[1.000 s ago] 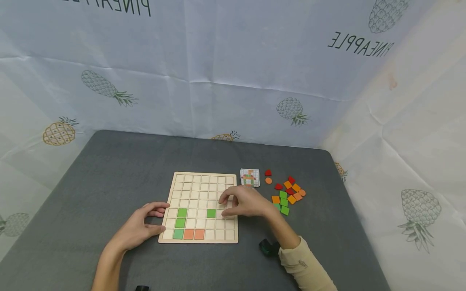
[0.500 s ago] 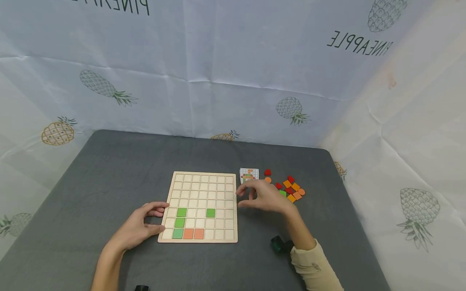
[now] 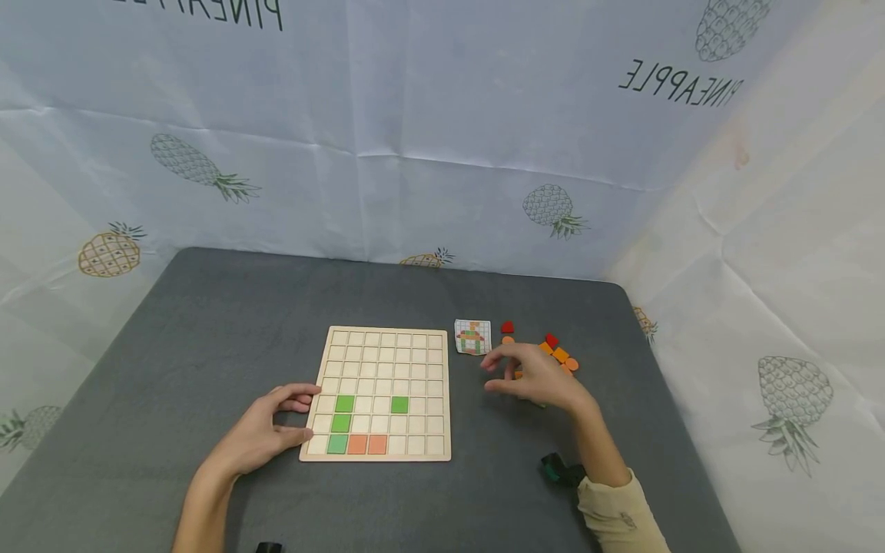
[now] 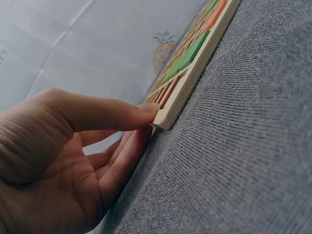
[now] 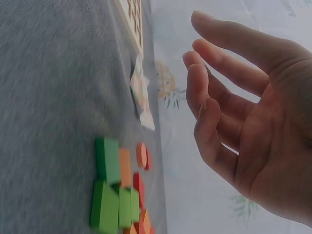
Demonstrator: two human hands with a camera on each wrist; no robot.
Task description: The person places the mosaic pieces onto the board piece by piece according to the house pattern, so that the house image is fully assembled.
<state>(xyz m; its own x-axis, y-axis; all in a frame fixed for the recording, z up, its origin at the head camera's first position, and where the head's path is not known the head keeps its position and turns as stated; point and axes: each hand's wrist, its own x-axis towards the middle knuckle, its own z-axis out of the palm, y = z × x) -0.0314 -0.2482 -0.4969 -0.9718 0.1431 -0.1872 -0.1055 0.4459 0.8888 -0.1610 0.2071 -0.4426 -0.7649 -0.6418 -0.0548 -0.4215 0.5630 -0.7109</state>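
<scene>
A wooden grid board (image 3: 432, 384) lies on the table. Green square tiles (image 3: 342, 423) sit in its left part, with another green tile (image 3: 399, 405) farther right and two orange-red tiles (image 3: 367, 444) in the front row. At the board's left edge, my left hand (image 3: 259, 432) touches the rim with thumb and index finger spread apart. My right hand (image 3: 542, 378) hovers over the loose pieces with relaxed, parted fingers and holds nothing. It hides part of the pile in the head view; the right wrist view shows green blocks (image 5: 105, 204) and a dark green block (image 5: 108, 158) below it.
A small pattern card (image 3: 473, 337) lies beside the board's back right corner. Orange pieces (image 3: 561, 355) and red pieces (image 3: 508, 327) are scattered to the right. A patterned cloth (image 3: 442, 115) hangs behind the grey table (image 3: 270, 307).
My right hand has moved from above the board's right side to the loose pieces on the right. My left hand stays at the board's edge, and the tiles on the board are unchanged.
</scene>
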